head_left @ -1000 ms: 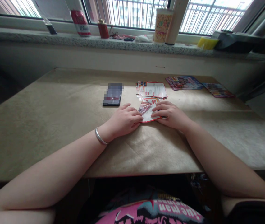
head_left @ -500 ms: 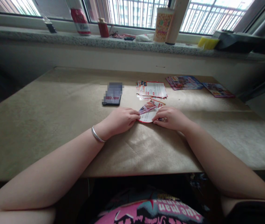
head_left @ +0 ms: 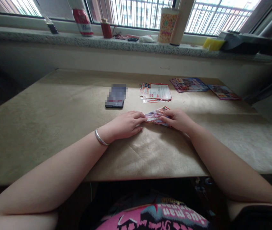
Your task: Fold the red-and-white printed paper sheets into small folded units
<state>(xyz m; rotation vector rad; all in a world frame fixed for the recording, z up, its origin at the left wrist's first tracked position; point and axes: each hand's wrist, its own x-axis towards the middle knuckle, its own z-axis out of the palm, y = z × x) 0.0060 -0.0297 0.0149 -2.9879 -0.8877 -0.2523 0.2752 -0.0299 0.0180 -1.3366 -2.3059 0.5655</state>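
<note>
A printed sheet of paper (head_left: 155, 115), folded over to a point at its left end, lies on the table between my two hands. My left hand (head_left: 131, 124), a silver bangle on its wrist, pinches the pointed left end with its fingertips. On the other side, my right hand (head_left: 177, 119) is closed on the sheet's right part, fingers over the upper face. The thumb sides are partly hidden. Just beyond the folded sheet lies a loose pile of white and red printed sheets (head_left: 160, 92).
A dark phone (head_left: 116, 97), partly pixelated, lies left of the pile. Colourful printed leaflets (head_left: 190, 85) are stacked at the far right, with more leaflets (head_left: 224, 92) beside them. A can (head_left: 82, 22), a red lighter (head_left: 106, 29) and a patterned cup (head_left: 168, 25) stand on the windowsill.
The sheet's near white part with the curved red edge has been folded over, so the paper is now narrower and shows mostly coloured print. My hands have barely shifted.
</note>
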